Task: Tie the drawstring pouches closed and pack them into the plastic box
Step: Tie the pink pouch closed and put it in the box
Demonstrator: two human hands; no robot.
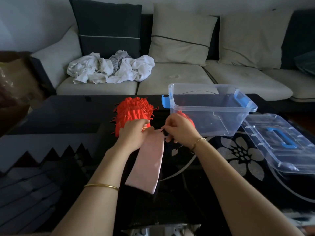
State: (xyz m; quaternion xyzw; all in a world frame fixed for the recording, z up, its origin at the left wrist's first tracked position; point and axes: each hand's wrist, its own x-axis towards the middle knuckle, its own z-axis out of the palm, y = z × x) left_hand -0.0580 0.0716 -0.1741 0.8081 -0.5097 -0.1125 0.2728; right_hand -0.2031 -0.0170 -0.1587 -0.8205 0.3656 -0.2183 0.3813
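A stack of red drawstring pouches (pixel 134 110) with fringed cords lies on the dark table, just left of the clear plastic box (pixel 211 108). My left hand (pixel 134 133) holds a red pouch with gold print at the near end of the stack. My right hand (pixel 180 128) pinches something small and dark, likely the pouch's cord, beside it. Another red pouch (pixel 185 115) shows just behind my right hand, by the box's near left corner; whether it is inside the box is unclear. A pale pink strip (pixel 148 160) lies on the table under my hands.
The box's clear lid (pixel 279 142) with a blue handle lies to the right on a black floral-print cloth (pixel 238 155). Beyond the table stands a sofa (pixel 179 79) with cushions and a heap of white cloth (pixel 110 67). Dark zigzag-edged sheets (pixel 42 167) lie at the left.
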